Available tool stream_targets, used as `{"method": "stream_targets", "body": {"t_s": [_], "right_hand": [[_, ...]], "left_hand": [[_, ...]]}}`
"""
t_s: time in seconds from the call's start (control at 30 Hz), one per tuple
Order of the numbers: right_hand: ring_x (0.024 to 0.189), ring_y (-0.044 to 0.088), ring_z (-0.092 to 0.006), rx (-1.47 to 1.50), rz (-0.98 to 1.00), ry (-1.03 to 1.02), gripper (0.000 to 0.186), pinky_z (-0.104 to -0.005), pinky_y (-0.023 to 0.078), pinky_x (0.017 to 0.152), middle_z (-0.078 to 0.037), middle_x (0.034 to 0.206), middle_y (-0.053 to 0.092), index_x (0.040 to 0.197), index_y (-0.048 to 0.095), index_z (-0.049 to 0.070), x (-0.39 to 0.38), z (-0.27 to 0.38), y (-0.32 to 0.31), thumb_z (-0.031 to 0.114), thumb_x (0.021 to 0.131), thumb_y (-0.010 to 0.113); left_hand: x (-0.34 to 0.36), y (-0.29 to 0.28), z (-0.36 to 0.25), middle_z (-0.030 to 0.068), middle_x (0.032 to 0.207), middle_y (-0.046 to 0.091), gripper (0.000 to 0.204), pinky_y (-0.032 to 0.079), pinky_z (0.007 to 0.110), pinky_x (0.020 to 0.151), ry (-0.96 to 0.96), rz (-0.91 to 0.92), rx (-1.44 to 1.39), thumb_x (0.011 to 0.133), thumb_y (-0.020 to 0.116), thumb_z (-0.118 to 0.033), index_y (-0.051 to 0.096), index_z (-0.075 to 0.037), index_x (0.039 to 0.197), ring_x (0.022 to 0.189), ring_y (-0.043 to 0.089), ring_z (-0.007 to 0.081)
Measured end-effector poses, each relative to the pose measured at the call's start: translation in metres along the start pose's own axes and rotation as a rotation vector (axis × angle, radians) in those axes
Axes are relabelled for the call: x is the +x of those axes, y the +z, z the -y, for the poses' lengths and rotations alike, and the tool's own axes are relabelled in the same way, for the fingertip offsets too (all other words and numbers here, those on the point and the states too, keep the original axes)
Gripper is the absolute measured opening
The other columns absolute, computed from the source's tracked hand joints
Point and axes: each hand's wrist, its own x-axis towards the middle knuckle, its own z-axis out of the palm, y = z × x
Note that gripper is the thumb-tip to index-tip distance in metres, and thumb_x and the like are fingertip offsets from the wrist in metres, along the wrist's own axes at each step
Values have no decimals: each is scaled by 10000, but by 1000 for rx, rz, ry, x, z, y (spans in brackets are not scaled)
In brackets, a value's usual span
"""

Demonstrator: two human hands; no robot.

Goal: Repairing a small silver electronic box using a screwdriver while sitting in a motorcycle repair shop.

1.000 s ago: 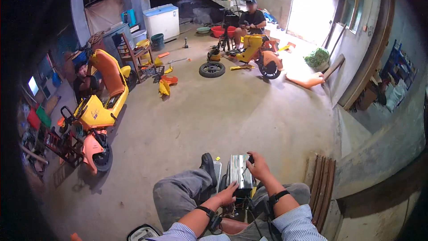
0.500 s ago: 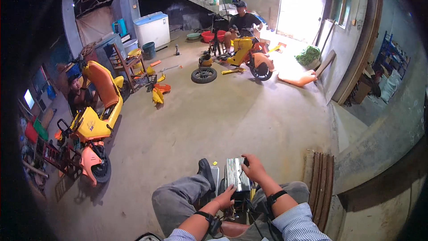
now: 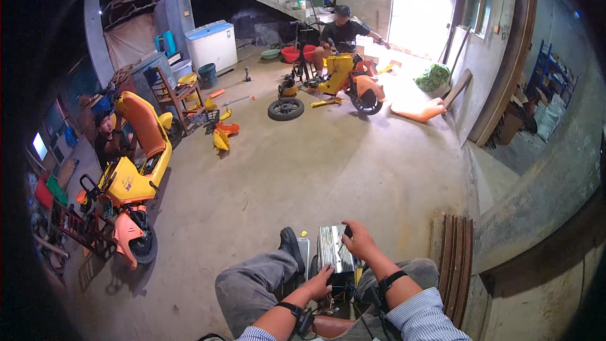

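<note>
Head view, only one. Person seated, knees up, grey trousers, striped sleeves, a dark band on each wrist.

Ribbed silver metal box, finned casing, stands on end between the knees, just above the lap. Right hand is closed over its upper right corner, fingers curled around the edge, a small dark piece at the fingertips; what that piece is cannot be told. Left hand presses against the lower left side of the box, fingers bent onto it, gripping from below. Both hands touching the box, one on each side.

Dark shoe just left of the left hand, toe pointing away. Tangle of dark wires beneath the box, between the wrists; too dim for detail.

Right of the right hand, near: stack of rusty corrugated strips lying on the concrete floor.

Far left of the hands: yellow scooter with its orange seat raised, and another person crouched behind it.

Well ahead of the hands, across the floor: loose black tyre, a stripped yellow and orange scooter, and a third person seated working at it. White chest freezer ahead and left. Bright open doorway ahead and right.
</note>
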Motion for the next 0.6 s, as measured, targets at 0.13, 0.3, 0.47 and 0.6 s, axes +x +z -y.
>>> {"method": "stream_targets", "body": {"t_s": [0.13, 0.3, 0.47, 0.6], "right_hand": [[1026, 581, -356, -9, 9, 4, 426, -415, 463, 917, -190, 1111, 590, 1212, 555, 64, -1, 2, 0, 141, 806, 655], [1003, 590, -337, 39, 30, 43, 424, -411, 476, 892, -183, 1095, 591, 1214, 552, 66, -1, 2, 0, 139, 810, 660], [1010, 589, -354, 21, 54, 71, 406, -424, 478, 893, -187, 1114, 596, 1205, 550, 63, -1, 4, -3, 134, 817, 646], [1022, 588, -359, 36, 66, 102, 397, -431, 476, 898, -188, 1123, 600, 1203, 552, 73, -3, 17, -3, 139, 822, 638]], "left_hand": [[-2, -3, -5, 182, 1567, 128, 757, 390, 435, 1060, -22, 13, -1, 834, 628, -155, 241, -93, 1481, 1313, 396, 424], [-2, -4, -4, 182, 1569, 121, 756, 385, 425, 1065, -29, 18, -14, 837, 624, -146, 233, -89, 1482, 1317, 394, 419], [-3, -9, -13, 188, 1569, 116, 751, 370, 406, 1080, -23, 25, 3, 828, 614, -126, 242, -68, 1477, 1338, 375, 399], [-8, -13, -17, 181, 1572, 106, 738, 364, 405, 1084, -63, 42, -5, 826, 608, -120, 253, -54, 1470, 1353, 354, 390]]}}
